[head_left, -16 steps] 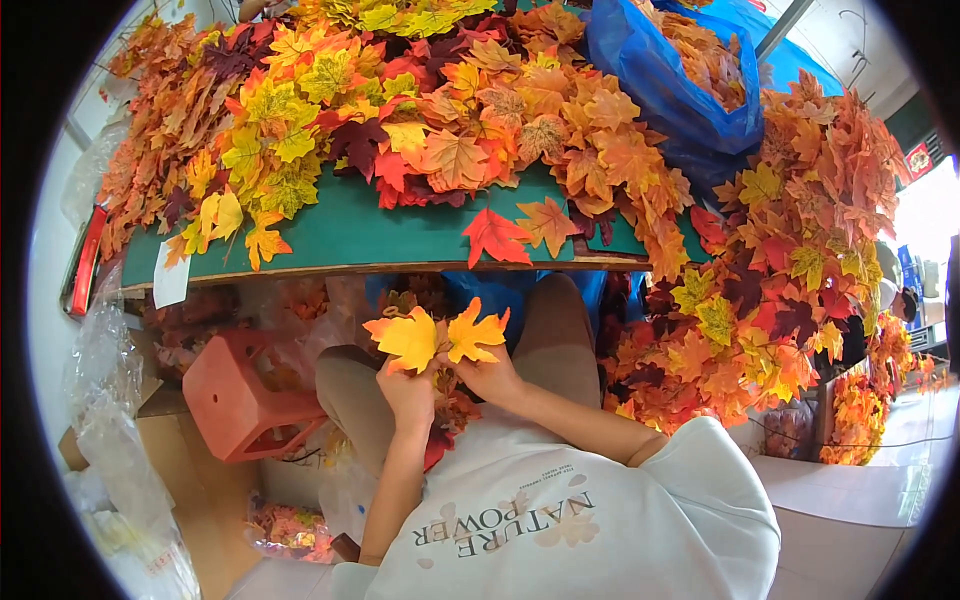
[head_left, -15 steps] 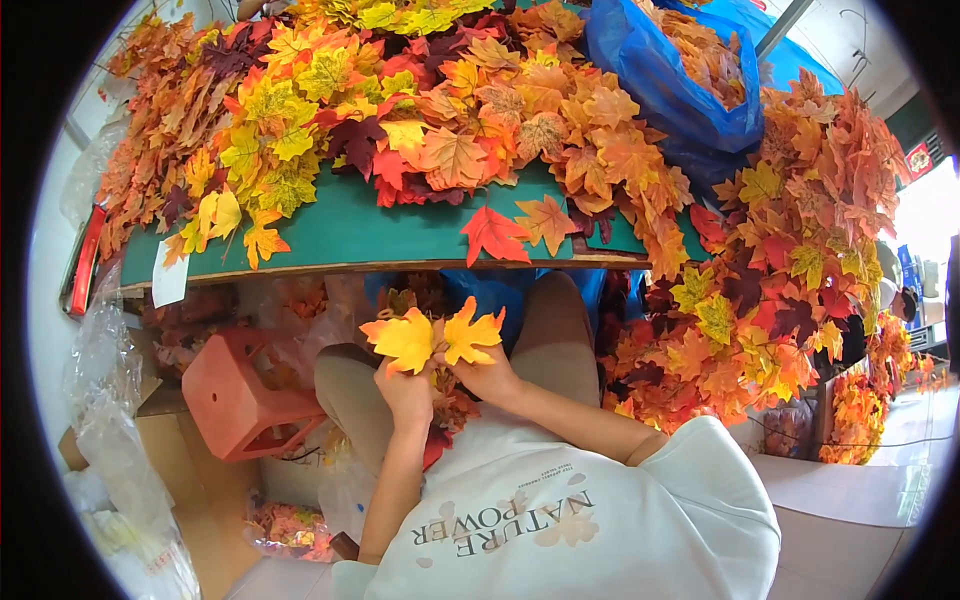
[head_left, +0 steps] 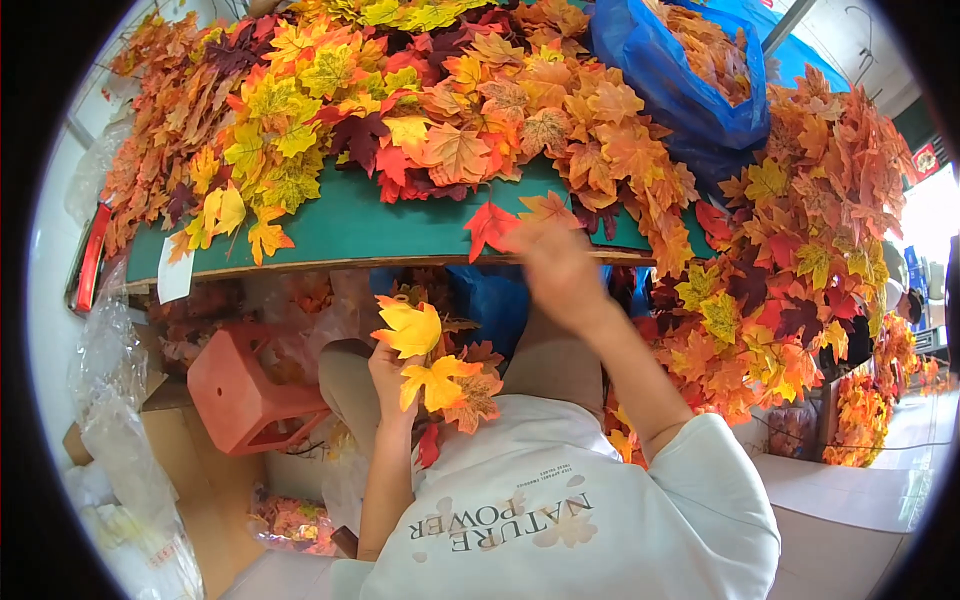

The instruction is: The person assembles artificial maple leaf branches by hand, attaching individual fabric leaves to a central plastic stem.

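Observation:
My left hand (head_left: pixel 388 376) is closed on a garland of artificial maple leaves (head_left: pixel 474 396) above my lap. Two yellow leaves (head_left: pixel 408 328) stand out at its top, while orange and red ones hang below them. Smeared by motion, my right hand (head_left: pixel 562 275) is at the front edge of the green table (head_left: pixel 400 226). It is nearest a loose red maple leaf (head_left: pixel 490 228) and a loose orange maple leaf (head_left: pixel 548 208), partly covering the orange one. Whether its fingers touch either leaf I cannot tell.
Heaped maple leaves (head_left: pixel 455 150) cover the back of the table. A blue plastic bag (head_left: pixel 660 90) of leaves stands at the back right, and more leaf garlands (head_left: pixel 780 250) hang down the right side. A red stool (head_left: pixel 235 385) and a cardboard box (head_left: pixel 205 480) are at lower left.
My right hand has left the yellow leaves and moved up and right to the table edge. In my left hand, the garland has tilted, with one yellow leaf now lower.

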Available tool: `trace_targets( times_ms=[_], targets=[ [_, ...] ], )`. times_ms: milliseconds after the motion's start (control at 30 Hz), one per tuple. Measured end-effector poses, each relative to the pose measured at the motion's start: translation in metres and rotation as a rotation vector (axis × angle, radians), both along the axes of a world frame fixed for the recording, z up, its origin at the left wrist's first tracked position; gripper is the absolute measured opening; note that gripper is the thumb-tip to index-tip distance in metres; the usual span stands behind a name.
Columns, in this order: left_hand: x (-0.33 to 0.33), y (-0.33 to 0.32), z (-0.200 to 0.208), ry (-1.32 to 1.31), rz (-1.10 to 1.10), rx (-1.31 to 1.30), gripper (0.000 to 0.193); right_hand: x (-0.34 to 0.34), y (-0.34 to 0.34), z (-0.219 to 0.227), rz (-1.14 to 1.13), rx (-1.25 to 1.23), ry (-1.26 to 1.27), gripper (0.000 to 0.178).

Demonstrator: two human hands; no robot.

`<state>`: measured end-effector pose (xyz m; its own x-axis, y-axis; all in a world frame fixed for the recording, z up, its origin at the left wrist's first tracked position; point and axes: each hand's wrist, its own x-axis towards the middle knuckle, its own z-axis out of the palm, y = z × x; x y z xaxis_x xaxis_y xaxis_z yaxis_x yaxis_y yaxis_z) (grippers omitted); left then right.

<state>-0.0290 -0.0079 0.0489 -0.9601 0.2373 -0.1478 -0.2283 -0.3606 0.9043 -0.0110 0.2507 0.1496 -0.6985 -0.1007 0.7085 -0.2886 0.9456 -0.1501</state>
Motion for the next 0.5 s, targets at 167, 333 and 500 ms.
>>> trace_targets(
  times_ms=[167, 333, 500],
  targets=[
    [-0.001, -0.011, 0.001, -0.064, -0.187, 0.117, 0.040, -0.022, 0.069, 0.017, -0.290, 0.491, -0.185, 0.014],
    [0.003, 0.007, 0.042, 0.296, 0.050, -0.351, 0.037, -0.029, 0.091, 0.024, -0.275, 0.531, -0.112, 0.019],
    [0.007, 0.006, 0.057, 0.721, 0.151, -0.835, 0.028, -0.035, 0.101, 0.041, -0.379, 0.095, 0.058, 0.015]
  ],
)
